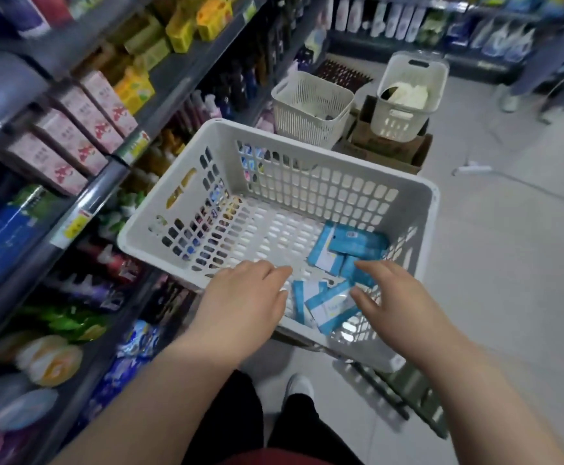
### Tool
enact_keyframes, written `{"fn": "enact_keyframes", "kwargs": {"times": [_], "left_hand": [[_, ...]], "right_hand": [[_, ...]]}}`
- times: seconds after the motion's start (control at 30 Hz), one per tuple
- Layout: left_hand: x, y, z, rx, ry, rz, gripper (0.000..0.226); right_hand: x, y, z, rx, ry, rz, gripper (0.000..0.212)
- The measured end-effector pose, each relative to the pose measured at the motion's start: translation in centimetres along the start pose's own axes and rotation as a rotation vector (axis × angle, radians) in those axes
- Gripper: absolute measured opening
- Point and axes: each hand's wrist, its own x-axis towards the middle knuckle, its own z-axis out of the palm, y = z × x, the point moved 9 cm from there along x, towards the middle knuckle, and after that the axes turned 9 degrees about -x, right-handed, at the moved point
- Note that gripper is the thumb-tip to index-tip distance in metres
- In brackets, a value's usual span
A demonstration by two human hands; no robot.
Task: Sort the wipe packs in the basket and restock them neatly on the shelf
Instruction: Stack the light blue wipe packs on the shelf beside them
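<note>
Now | wipe packs (358, 245) lower-right in basket (324, 155), long axes mixed | left hand (243, 297), right hand (394, 297): released, empty, above packs

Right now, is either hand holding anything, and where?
Nothing held: the left hand and right hand hover open over the blue-and-white wipe packs in the white plastic basket.

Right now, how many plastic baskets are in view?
3. The large white basket nearest the camera holds the wipe packs; a smaller cream basket stands behind it; a taller basket sits right of that on cardboard boxes. None appears hidden.
</note>
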Motion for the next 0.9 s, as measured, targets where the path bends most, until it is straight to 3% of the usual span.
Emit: {"fn": "enact_keyframes", "kwargs": {"times": [0.27,0.43,0.57,0.77,0.9], "left_hand": [[5.9,-2.4,5.1,-0.065,-0.196,0.152,0.039],[8.6,-5.0,11.9,-0.019,-0.580,0.316,0.038],[11.0,-6.5,17.6,-0.060,-0.831,0.333,0.039],[16.6,-4.9,25.1,-0.303,-0.801,0.154,0.045],[16.5,-4.6,29.0,-0.302,-0.836,0.129,0.047]], "right_hand": [[3.1,1.1,3.0,0.026,-0.038,0.195,0.045],[4.5,2.0,5.9,0.049,-0.137,0.384,0.046],[8.2,2.9,8.3,0.017,-0.202,0.428,0.049],[13.9,6.4,15.9,-0.188,-0.488,0.385,0.046],[15.1,6.9,20.8,-0.471,-0.687,0.173,0.046]]}}
